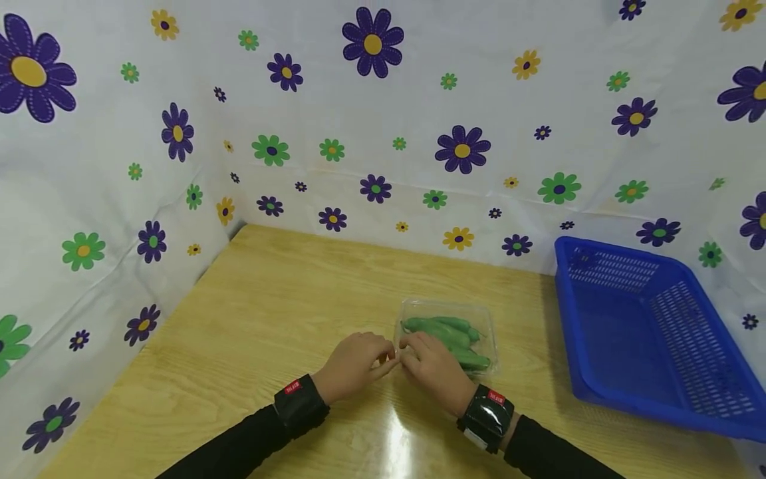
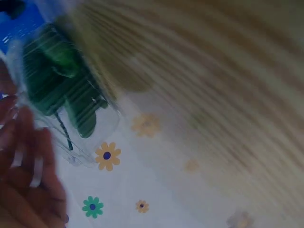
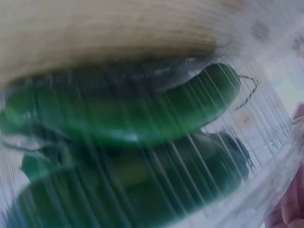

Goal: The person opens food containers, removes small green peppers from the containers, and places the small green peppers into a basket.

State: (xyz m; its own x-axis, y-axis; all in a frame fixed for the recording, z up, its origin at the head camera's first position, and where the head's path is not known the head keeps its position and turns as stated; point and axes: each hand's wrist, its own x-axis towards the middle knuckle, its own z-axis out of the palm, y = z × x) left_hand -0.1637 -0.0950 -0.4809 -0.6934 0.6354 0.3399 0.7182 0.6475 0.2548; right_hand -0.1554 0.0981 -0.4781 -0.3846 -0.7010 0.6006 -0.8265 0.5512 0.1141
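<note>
A clear plastic box (image 1: 444, 308) with several green peppers (image 1: 451, 338) inside lies on the table. At its near left corner my left hand (image 1: 354, 367) pinches the plastic edge between thumb and bent fingers. Right beside it, my right hand (image 1: 435, 371) pinches the same edge, its fingertips almost touching the left ones. In the left wrist view, fingers (image 2: 40, 161) lie along the box's side. Up close in the right wrist view, a long curved pepper (image 3: 128, 118) shows through the ribbed plastic; fingers (image 3: 292, 206) appear at the right edge. The exact fingertip contact is partly hidden.
A large blue plastic basket (image 1: 583, 346) with slotted walls stands at the right of the wooden table (image 1: 299, 286). White cloth (image 1: 407, 106) printed with flowers hangs behind the table and along both sides.
</note>
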